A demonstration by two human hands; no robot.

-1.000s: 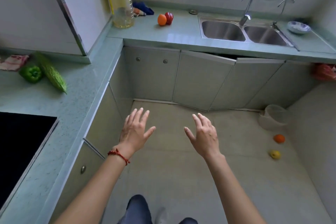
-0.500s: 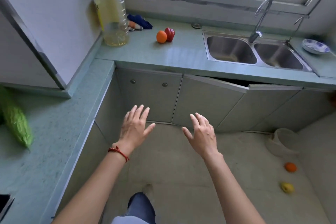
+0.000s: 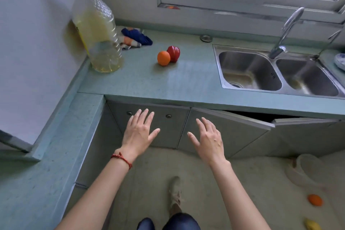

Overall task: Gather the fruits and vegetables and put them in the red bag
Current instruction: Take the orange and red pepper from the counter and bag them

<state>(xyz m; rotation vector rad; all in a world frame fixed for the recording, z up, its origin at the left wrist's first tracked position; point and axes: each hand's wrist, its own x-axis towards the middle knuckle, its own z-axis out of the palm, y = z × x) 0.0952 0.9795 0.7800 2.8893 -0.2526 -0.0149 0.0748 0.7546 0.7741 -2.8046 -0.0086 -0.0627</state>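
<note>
While both the left hand and the right hand are held open and empty below the counter, the orange touching the red apple there is judged light, firm, smooth, best cupped around its middle.

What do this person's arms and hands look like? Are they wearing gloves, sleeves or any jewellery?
Both forearms are bare, with no sleeves in view, and neither hand is gloved. The left hand has a thin red cord bracelet with small knots at the wrist. The right hand and its wrist carry nothing: no ring, watch or band shows.
</note>
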